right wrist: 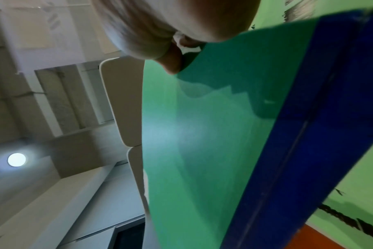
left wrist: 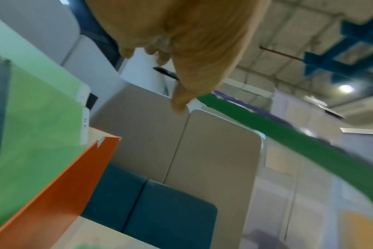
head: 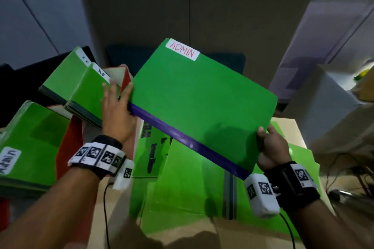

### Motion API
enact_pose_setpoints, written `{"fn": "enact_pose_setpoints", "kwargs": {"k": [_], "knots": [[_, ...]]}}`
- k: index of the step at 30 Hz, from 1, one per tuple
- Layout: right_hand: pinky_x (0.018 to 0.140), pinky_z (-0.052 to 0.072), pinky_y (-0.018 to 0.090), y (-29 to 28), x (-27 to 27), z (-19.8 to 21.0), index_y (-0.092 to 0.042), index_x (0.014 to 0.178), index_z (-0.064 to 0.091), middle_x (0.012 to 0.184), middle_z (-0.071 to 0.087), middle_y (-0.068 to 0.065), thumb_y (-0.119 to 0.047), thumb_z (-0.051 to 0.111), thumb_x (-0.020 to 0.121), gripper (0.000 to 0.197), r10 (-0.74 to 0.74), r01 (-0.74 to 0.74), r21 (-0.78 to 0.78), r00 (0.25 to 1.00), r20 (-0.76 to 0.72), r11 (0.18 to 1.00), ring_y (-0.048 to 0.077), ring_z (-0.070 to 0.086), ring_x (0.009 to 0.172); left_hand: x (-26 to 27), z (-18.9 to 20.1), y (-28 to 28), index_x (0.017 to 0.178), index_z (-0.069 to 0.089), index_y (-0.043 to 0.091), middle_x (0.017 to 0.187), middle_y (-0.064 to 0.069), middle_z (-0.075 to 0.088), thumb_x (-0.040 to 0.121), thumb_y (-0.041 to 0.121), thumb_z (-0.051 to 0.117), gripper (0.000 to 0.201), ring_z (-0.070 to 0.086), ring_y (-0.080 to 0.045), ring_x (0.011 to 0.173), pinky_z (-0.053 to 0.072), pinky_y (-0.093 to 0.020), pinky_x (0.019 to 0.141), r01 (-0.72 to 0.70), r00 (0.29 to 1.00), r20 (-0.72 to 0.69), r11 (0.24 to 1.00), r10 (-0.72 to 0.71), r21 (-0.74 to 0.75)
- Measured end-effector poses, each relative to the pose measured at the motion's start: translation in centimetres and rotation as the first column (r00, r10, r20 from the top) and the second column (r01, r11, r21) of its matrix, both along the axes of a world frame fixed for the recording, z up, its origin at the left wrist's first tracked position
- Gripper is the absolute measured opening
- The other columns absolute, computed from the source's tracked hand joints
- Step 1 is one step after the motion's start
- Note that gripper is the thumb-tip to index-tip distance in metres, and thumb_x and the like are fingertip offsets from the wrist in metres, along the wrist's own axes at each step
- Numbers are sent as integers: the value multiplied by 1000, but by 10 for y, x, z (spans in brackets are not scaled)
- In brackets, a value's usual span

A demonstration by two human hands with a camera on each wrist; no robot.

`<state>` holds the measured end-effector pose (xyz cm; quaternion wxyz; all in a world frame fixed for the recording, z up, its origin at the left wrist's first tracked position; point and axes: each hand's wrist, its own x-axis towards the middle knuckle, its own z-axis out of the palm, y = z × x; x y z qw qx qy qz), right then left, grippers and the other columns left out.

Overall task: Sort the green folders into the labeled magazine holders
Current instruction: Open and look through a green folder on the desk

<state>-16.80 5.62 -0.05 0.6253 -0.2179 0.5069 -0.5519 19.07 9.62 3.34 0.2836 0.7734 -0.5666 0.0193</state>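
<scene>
A green folder [head: 202,107] labelled ADMIN, with a blue spine [head: 188,141], is held tilted above the table. My right hand [head: 270,145] grips its near right corner; in the right wrist view the thumb [right wrist: 172,64] lies on the cover [right wrist: 202,143]. My left hand [head: 117,97] has straight fingers, its thumb resting against the folder's left corner. Its fingertips reach over green HR folders [head: 89,91] standing in a red magazine holder [head: 126,77]. A second red holder [head: 69,143] at the near left has green Admin folders [head: 30,137].
More green folders [head: 182,188], some with black writing, lie piled on the beige table [head: 113,204] under the held one. Blue chair backs [left wrist: 155,210] and grey partitions [left wrist: 202,151] stand behind. Cables [head: 344,168] and boxes sit at the right.
</scene>
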Motion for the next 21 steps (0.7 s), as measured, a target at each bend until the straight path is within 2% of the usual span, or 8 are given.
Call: {"fn": "enact_pose_setpoints", "kwargs": {"k": [2,5,7,10,13,15,17,21], "knots": [[94,46,58,-6,9,-13,-20,125,56,121,63,18,-1,33,99,40,-1,1,25,1000,-16,1000,37,60,108,10,8,5,152,23,17,159,-13,15,84,-10,56,80,12,-27,147,13,-34,117,-39,952,-305,998,25,-41],[74,53,42,-14,24,-30,-19,123,58,104,66,11,-4,39,98,34,5,1,68,996,-89,998,26,63,84,13,25,16,145,39,14,134,-10,53,91,-13,36,60,52,-16,120,38,-34,108,-35,733,-675,987,-80,-154],[70,54,41,-23,36,-39,-18,126,57,103,66,11,-10,46,95,34,23,-7,88,981,-190,996,26,63,80,10,40,31,131,51,11,103,3,64,95,-9,30,46,63,0,92,55,-29,89,-38,656,-738,968,-162,-246],[88,53,53,-40,55,-67,-20,134,52,116,66,14,-12,53,88,47,46,-24,95,971,-236,995,32,65,98,5,62,53,115,56,19,75,22,64,93,11,30,36,63,3,80,58,-33,80,-5,623,-731,934,-277,-358],[98,46,54,-46,82,-77,-19,136,49,127,61,12,-28,65,75,64,92,-85,39,967,-236,996,32,61,110,4,75,68,118,56,22,75,19,61,101,22,36,27,63,4,77,60,-35,75,-8,651,-693,909,-311,-416],[98,47,50,-40,107,-64,-12,137,48,128,60,12,-21,65,84,57,157,-161,-1,965,-212,987,31,60,111,8,84,74,130,51,17,83,6,56,102,15,45,29,66,-1,75,61,-30,68,-78,720,-654,910,-231,-407],[104,42,48,-31,136,-44,-9,144,38,141,49,13,-15,64,89,62,227,-241,-38,950,-215,970,30,52,123,16,94,81,130,50,20,91,-4,51,100,9,47,31,67,-4,75,59,-26,62,-130,749,-634,896,-193,-425],[114,27,44,-22,196,-19,-22,151,26,158,22,1,-22,68,87,76,358,-400,-130,896,-262,907,20,28,140,43,116,105,126,51,24,90,15,54,99,12,50,30,63,-5,78,61,-38,67,-213,820,-547,798,-167,-563]]}}
